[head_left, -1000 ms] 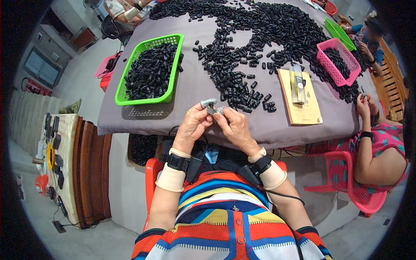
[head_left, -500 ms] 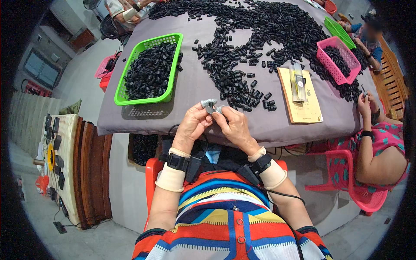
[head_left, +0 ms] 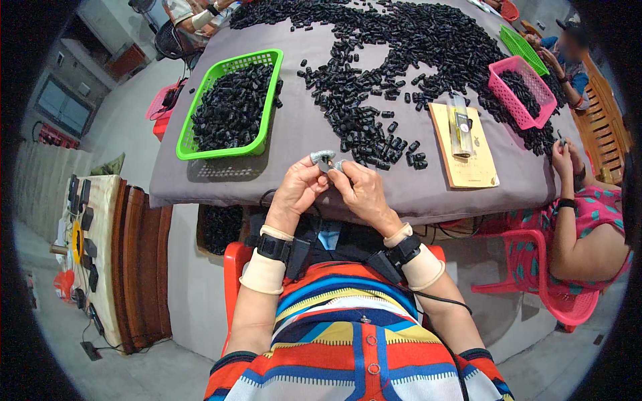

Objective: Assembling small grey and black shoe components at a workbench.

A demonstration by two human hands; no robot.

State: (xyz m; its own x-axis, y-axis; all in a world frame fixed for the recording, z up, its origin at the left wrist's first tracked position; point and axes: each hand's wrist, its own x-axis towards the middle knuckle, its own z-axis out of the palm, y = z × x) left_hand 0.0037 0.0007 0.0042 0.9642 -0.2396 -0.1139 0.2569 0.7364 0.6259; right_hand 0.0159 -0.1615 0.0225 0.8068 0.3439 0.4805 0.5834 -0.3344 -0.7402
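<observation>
Both left hand [head_left: 300,188] and right hand [head_left: 362,190] are pinching a small, mostly hidden piece [head_left: 325,166]; wrapped fingertips [head_left: 322,156], perhaps dulling feel, could be letting it slip.

Small piece [head_left: 327,164] mostly hidden between fingers [head_left: 360,176], upper-left person [head_left: 192,21] cut off by top edge

Basket [head_left: 227,153] left on table [head_left: 408,197], loose pieces [head_left: 353,120] centre, booklet [head_left: 475,175] right, 1 case [head_left: 461,139] on it.
</observation>
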